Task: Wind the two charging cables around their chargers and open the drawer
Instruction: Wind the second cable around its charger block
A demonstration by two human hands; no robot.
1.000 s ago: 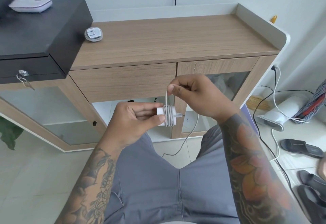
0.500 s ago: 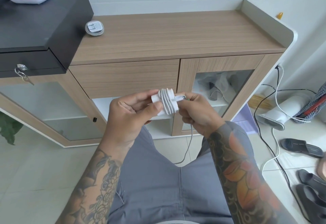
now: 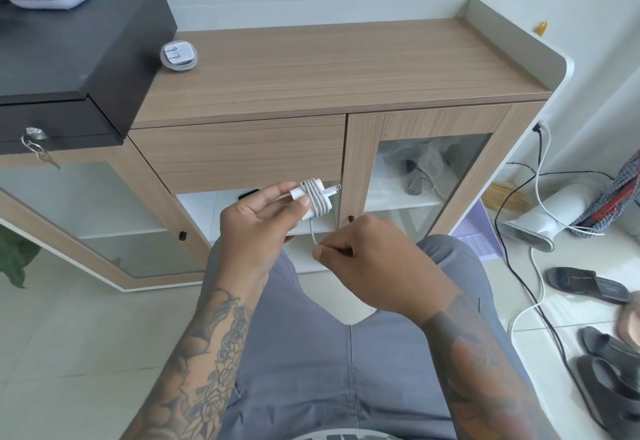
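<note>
Left hand (image 3: 258, 223): fingers (image 3: 302, 201) clamped on a white charger (image 3: 311, 198), held in the air in front of the drawer (image 3: 239, 152), at the level of its lower edge. Several turns of cable (image 3: 312, 234) lie wound round the charger body; its plug pins point right.

Right hand (image 3: 374, 263): below and right of the charger, fingers pinched together on the loose run of the same cable, which drops from the charger to the pinch. The free end past the pinch is hidden.

Second charger (image 3: 179, 55): fully wound, lying on the wooden tabletop (image 3: 346, 68) at its left end, just beside the black cabinet (image 3: 83, 48), pins facing up.

Drawer: closed, front flush with the cabinet frame. Neither hand touches it.
</note>
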